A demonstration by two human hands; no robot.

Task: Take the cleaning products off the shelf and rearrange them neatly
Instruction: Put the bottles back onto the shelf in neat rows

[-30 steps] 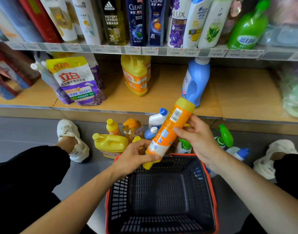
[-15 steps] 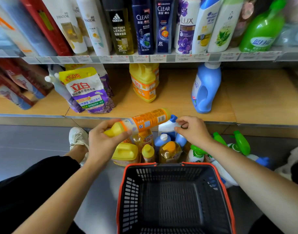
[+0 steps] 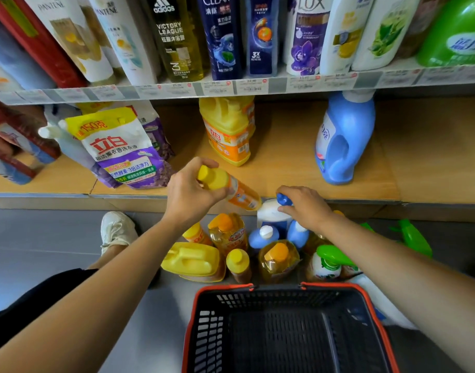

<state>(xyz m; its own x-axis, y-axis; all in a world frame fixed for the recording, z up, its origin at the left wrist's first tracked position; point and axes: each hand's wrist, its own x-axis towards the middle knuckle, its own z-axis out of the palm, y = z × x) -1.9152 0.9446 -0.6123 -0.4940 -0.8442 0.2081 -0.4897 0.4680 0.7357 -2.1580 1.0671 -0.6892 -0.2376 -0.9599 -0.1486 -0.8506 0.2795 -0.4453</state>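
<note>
1. In the head view, our left hand [image 3: 188, 195] grips the orange bottle [image 3: 240, 193] just below its yellow cap, the fingers curled round it. The bottle hangs tilted over the front edge of the wooden shelf [image 3: 285, 170], its base pointing right.
2. Our right hand [image 3: 306, 208] curls its fingers over the blue cap of the white bottle [image 3: 271, 214]. It stands just below the shelf edge, among the floor bottles [image 3: 228, 235].
3. On the shelf, bare wood shows between the yellow jug [image 3: 228, 130] and the blue jug [image 3: 344, 141], and more to the right of the blue jug.
4. The basket [image 3: 193, 319] stands near us, its orange rim just beside the floor bottles.
</note>
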